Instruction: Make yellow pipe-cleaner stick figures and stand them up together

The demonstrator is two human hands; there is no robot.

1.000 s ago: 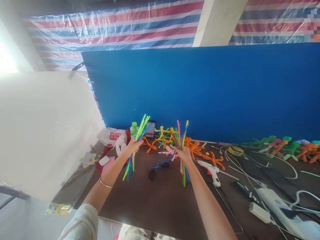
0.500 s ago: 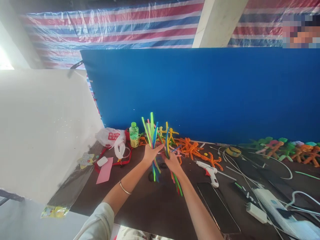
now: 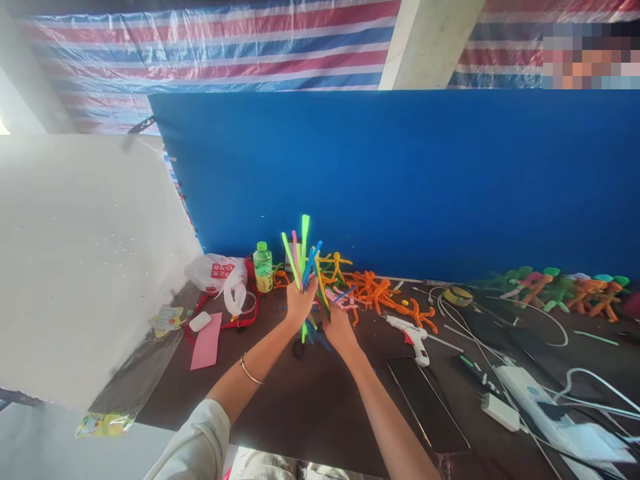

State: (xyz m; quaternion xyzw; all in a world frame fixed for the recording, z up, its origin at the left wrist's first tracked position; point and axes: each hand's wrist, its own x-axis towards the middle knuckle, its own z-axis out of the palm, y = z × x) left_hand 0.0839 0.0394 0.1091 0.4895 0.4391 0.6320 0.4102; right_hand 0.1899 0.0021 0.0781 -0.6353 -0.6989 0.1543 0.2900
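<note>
A bundle of pipe cleaners (image 3: 305, 257) stands upright above the middle of the dark table (image 3: 260, 427), held by the left hand (image 3: 301, 304), its fingers pressed together around the stems, and the right hand (image 3: 340, 331), its fingers closed on the lower stems. If the grip slackens, the loose, springy stems could slip and fall among the orange figures (image 3: 373, 291) just beyond. A wide swing could knock the glue gun (image 3: 409, 339) at right.

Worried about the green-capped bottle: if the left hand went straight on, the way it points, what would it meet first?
The left hand grips colored pipe cleaners, so those come first; beyond, the line seems to reach the yellow pipe-cleaner figure, not the bottle, though depth is unclear.
</note>
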